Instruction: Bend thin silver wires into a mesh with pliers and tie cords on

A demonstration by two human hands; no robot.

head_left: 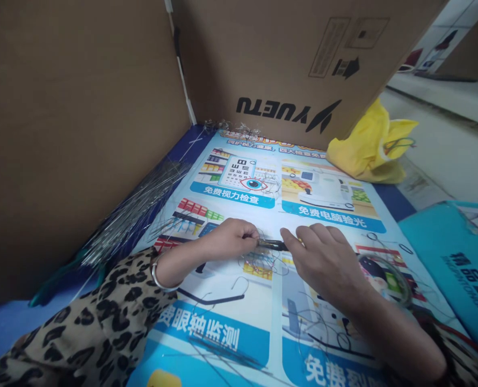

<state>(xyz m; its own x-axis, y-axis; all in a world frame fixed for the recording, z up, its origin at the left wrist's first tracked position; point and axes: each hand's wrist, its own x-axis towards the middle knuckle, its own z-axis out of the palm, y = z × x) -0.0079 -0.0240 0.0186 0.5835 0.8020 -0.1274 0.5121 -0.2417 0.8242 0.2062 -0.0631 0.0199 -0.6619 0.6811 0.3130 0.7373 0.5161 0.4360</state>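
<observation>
My right hand (325, 260) is closed around a pair of pliers (274, 245), whose dark jaws point left. At the tip of those jaws, my left hand (233, 239) pinches a thin wire, mostly hidden by the fingers. Thin tangled wire loops (269, 263) lie on the printed poster (278, 236) just below both hands. Left of my left hand lies a long bundle of straight silvery wires (138, 207). Bent wire pieces (223, 349) are scattered on the near part of the poster.
Tall cardboard walls (263, 59) stand at the back and left. A yellow plastic bag (368, 148) sits at the back right, and a teal box (444, 258) at the right edge. More small wire pieces (247, 129) lie by the back wall.
</observation>
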